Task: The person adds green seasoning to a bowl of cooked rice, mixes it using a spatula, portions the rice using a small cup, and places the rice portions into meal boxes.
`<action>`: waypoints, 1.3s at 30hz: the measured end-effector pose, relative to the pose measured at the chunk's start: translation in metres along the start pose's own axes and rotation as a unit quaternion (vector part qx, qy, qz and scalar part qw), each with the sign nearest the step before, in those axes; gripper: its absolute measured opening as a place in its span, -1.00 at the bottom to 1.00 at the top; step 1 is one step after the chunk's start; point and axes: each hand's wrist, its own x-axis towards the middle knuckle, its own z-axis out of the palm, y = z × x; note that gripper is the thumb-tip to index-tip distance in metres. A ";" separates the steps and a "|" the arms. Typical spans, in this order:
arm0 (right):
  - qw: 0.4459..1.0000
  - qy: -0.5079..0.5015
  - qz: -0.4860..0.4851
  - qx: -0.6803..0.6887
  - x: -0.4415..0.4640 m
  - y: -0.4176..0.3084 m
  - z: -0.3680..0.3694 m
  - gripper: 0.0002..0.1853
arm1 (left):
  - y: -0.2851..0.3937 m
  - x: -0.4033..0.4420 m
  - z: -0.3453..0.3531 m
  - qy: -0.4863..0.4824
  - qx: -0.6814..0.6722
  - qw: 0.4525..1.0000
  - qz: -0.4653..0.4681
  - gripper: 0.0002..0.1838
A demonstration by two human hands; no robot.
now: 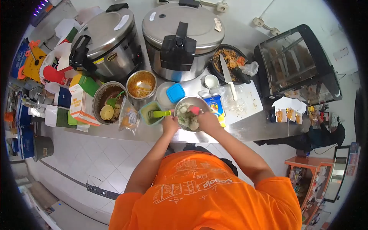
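Brushed metal cooker lids [165,23], smooth white plastic-looking board [251,100], matt orange cloth shirt [207,188]

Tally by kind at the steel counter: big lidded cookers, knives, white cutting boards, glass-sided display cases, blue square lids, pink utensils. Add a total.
Big lidded cookers: 2
Knife: 1
White cutting board: 1
Glass-sided display case: 1
Blue square lid: 1
Pink utensil: 1
Total: 7

visible markings: shirt [207,203] and carton [81,105].
shirt: white print, "sagala" or similar, vowels unclear. carton: orange lettering, not legible.
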 end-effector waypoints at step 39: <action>0.990 0.027 -0.114 -0.080 -0.032 -0.007 0.040 -0.79 | -0.003 0.004 0.004 0.055 0.061 0.996 0.044 -0.55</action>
